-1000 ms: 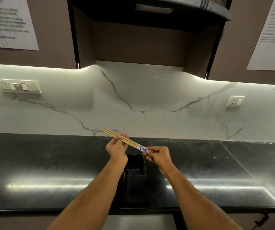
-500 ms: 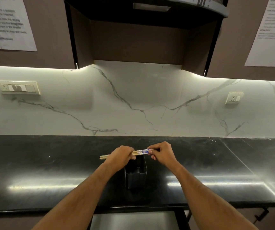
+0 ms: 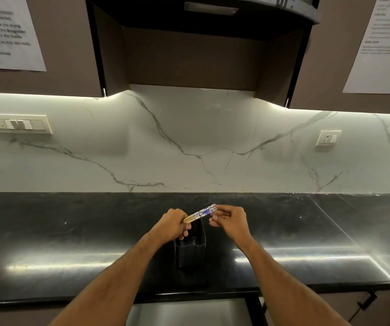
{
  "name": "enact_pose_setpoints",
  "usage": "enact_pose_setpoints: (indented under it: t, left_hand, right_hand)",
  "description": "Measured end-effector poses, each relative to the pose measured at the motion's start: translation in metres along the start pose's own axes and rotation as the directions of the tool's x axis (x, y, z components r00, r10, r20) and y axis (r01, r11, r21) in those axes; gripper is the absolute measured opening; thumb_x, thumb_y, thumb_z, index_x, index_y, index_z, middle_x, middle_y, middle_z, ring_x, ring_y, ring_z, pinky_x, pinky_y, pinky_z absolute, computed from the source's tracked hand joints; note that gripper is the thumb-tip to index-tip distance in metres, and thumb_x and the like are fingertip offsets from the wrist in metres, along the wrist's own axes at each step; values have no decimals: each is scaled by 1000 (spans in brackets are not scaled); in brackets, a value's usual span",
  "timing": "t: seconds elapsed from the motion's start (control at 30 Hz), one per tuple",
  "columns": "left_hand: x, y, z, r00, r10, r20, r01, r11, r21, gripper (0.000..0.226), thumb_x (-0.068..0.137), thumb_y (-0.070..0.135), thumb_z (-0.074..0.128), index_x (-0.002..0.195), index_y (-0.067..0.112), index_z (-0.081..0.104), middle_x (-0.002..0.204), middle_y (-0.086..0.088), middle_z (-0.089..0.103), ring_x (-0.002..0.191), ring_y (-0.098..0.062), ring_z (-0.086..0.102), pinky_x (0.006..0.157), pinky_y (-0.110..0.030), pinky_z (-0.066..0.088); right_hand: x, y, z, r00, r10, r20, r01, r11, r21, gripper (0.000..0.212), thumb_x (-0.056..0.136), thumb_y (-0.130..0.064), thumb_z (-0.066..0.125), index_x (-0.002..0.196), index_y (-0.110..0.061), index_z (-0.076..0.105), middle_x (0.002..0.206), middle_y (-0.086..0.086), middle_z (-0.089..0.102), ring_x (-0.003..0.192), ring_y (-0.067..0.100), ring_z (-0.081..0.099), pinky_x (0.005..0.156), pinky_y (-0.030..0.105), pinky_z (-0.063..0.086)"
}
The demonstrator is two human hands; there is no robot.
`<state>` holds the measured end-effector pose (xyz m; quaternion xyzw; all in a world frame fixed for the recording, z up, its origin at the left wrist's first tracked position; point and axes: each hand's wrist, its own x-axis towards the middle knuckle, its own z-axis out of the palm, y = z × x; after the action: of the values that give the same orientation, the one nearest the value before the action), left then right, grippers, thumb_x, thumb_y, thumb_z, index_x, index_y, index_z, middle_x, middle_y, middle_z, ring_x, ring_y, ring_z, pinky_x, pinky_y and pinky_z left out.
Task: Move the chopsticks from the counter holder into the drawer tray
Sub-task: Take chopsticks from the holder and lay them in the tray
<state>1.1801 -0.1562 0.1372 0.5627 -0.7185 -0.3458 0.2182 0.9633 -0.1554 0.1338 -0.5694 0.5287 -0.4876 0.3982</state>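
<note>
A bundle of wooden chopsticks [image 3: 201, 212] with blue-and-white patterned tops hangs just above the black counter [image 3: 71, 231]. They tilt up to the right. My left hand [image 3: 171, 225] is closed around their plain lower part, which is hidden in the fist. My right hand [image 3: 230, 220] touches the patterned end with its fingertips, fingers curled. Directly below both hands stands the dark rectangular holder [image 3: 190, 252]; no other chopsticks show in it. The drawer tray is not recognisable.
A pale grey surface [image 3: 184, 311] shows below the counter's front edge, between my forearms. A marble backsplash with a switch panel [image 3: 19, 124] and a socket [image 3: 328, 138] rises behind. Dark cabinets and a hood hang overhead.
The chopsticks came down from a raised slant to just over the holder and now tilt up to the right. Their plain ends slid into my left fist.
</note>
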Motion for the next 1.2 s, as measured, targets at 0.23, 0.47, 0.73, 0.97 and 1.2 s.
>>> enact_pose_setpoints:
  t: [0.23, 0.47, 0.73, 0.97, 1.2]
  left_hand:
    - [0, 3, 3, 1000, -31, 7, 31, 1000, 6, 10, 100, 12, 56, 99, 8, 66, 82, -5, 70, 72, -16, 68, 79, -36, 63]
    - [1, 3, 5, 998, -53, 36, 52, 999, 14, 10, 100, 13, 56, 95, 13, 64, 81, -4, 70, 71, -15, 67, 78, -36, 62]
    - [4, 2, 6, 997, -65, 31, 64, 997, 35, 8, 100, 14, 57, 96, 14, 65, 81, -5, 71, 70, -14, 68, 78, -37, 63]
    - [4, 3, 8, 998, -49, 47, 47, 998, 37, 10, 100, 11, 55, 100, 11, 65, 85, -7, 70, 73, -16, 67, 81, -41, 63]
    - [5, 2, 8, 998, -40, 54, 37, 997, 66, 9, 100, 14, 58, 100, 12, 66, 84, -8, 72, 72, -14, 68, 81, -38, 63]
  right_hand:
    - [1, 3, 8, 997, -71, -43, 67, 994, -90, 37, 89, 5, 69, 125, -1, 66, 93, 10, 76, 81, 18, 77, 80, 37, 63]
    - [3, 5, 12, 985, -144, -96, 121, 969, -215, 39, 88, 5, 70, 126, -3, 66, 106, 10, 75, 91, 13, 74, 84, 32, 62]
    - [4, 5, 14, 985, -138, -106, 112, 968, -224, 33, 89, 3, 69, 121, -3, 69, 104, 10, 76, 89, 13, 74, 86, 33, 61]
    - [5, 9, 12, 986, -119, -114, 100, 982, -159, 25, 88, 2, 71, 112, -3, 73, 95, 8, 76, 82, 13, 76, 78, 27, 62]
    - [8, 9, 4, 992, -110, -65, 100, 984, -144, 25, 88, -2, 72, 113, -7, 74, 94, 6, 76, 80, 15, 76, 74, 32, 64]
